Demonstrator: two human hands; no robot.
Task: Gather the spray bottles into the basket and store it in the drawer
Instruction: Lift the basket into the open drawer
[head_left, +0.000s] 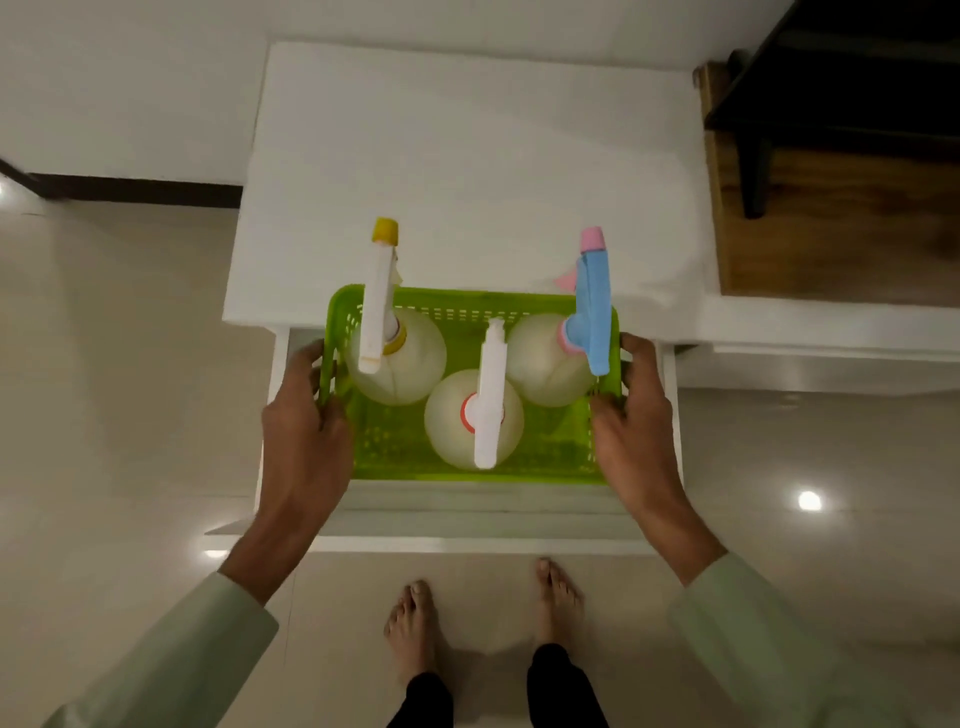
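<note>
Left hand (306, 415): it grips the left short wall of the green basket (467, 470), fingers curled over the rim, thumb on the outer side.
Right hand (636, 415): it grips the right short wall of the basket in the same way, fingers bent around the rim.
Basket: it is held between the two hands, above the open white drawer (467, 543); I cannot tell if it touches the drawer bottom.
Yellow-capped bottle (395, 358): upright, in the basket's far left corner.
Blue and pink bottle (545, 358): upright, in the basket's far right corner.
White-headed bottle (472, 421): upright, in the basket's middle, nearer to the person.
White cabinet top (467, 171): just behind the basket.
Bare feet (415, 623): on the tiled floor (130, 364), in front of the drawer.
</note>
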